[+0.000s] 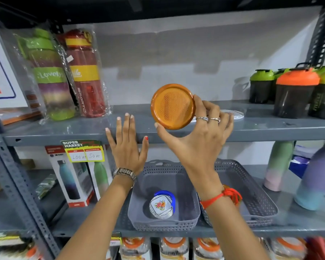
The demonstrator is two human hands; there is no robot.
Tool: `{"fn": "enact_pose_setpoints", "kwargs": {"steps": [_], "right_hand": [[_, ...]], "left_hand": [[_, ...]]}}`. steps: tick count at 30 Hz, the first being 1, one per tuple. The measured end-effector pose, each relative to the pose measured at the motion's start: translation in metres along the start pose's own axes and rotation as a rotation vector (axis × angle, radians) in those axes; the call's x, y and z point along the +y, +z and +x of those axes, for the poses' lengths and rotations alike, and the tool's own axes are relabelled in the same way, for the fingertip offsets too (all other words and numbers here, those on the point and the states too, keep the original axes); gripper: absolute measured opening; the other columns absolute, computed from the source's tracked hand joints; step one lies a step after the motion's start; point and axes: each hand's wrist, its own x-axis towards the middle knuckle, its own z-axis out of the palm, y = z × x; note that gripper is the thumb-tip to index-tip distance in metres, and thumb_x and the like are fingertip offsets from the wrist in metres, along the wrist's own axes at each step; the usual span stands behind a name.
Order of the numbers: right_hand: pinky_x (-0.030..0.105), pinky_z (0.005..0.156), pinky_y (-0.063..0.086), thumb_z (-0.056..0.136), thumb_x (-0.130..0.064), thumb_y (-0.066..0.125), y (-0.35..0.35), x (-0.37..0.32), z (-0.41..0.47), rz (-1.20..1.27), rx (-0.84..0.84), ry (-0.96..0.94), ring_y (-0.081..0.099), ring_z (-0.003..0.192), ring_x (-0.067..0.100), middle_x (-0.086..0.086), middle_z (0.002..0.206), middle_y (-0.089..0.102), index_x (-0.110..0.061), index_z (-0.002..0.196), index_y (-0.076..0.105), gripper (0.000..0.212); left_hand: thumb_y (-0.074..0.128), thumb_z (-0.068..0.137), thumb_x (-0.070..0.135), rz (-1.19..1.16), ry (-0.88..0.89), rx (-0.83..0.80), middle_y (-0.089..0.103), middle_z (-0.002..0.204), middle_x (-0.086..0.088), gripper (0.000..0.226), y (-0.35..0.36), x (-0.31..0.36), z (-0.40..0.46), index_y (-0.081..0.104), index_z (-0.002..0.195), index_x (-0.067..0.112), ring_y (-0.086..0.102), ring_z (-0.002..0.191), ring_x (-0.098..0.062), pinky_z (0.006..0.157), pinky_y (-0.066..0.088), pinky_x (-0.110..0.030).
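Note:
My right hand holds a round orange plastic disc by its rim, thumb under it and fingers along its right edge, its textured face turned toward me above the upper grey shelf. My left hand rests flat with straight, spread fingers on the front edge of that shelf, just left of the disc. A white round coaster lies on the shelf behind my right fingers.
Wrapped bottles stand at the shelf's left, shaker cups at its right. Below, two grey perforated baskets sit side by side; the left one holds a floral coaster set in a blue holder. Boxed bottles stand left, pastel bottles right.

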Motion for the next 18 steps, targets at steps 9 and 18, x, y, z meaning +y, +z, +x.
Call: {"fn": "enact_pose_setpoints", "kwargs": {"steps": [9, 18], "right_hand": [[0.058, 0.094, 0.041, 0.059, -0.072, 0.067, -0.005, 0.068, -0.084, -0.010, 0.021, 0.156, 0.051, 0.103, 0.024, 0.010, 0.107, 0.063, -0.009, 0.119, 0.063, 0.087], [0.052, 0.099, 0.035, 0.053, -0.083, 0.045, -0.007, 0.180, -0.138, -0.464, -0.432, 0.621, 0.048, 0.112, 0.037, 0.014, 0.120, 0.059, -0.016, 0.122, 0.060, 0.097]], "left_hand": [[0.027, 0.090, 0.049, -0.048, 0.167, 0.038, 0.023, 0.150, -0.008, 0.068, 0.017, 0.052, -0.022, 0.019, 0.145, 0.010, 0.000, 0.143, -0.017, 0.114, -0.010, -0.046], [0.026, 0.093, 0.046, -0.083, 0.201, 0.122, 0.034, 0.146, -0.015, 0.064, 0.033, 0.077, -0.026, 0.028, 0.141, 0.005, 0.019, 0.137, -0.030, 0.113, -0.010, -0.045]]}}
